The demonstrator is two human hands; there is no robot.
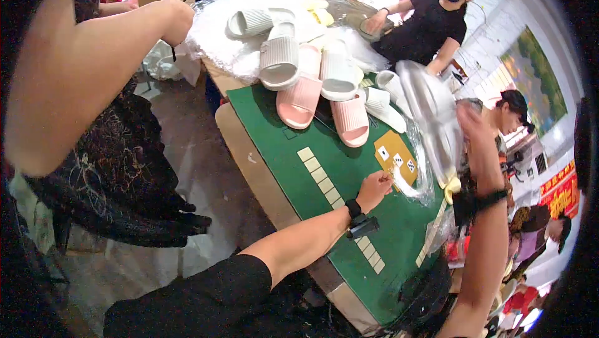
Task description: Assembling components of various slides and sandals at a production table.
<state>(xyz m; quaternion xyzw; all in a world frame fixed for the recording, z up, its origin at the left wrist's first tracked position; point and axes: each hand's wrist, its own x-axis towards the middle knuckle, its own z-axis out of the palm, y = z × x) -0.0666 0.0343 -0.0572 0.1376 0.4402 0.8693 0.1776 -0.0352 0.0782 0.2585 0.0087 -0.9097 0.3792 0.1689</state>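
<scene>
My left hand (376,189) reaches over the green mat, its fingers pinched at the edge of clear plastic. This plastic seems to belong to the clear bag (435,110) with pale slippers in it, which is smeared by motion. My right hand (477,127) is raised at the bag's right side, too blurred to show its fingers. A black band circles each wrist. Just ahead of my left hand, a yellow-brown card (388,144) with white dotted squares lies on the mat. Farther off are pink slippers (296,108) and pale grey slippers (279,67), some overlapping.
The green mat (262,126) covers a table with a bare brown edge (249,157). White plastic wrapping (218,32) is heaped at the far left. Across the table a masked person (424,26) in black handles a slipper. Another person (508,116) is at the right. Someone's bent arm (106,57) fills the left.
</scene>
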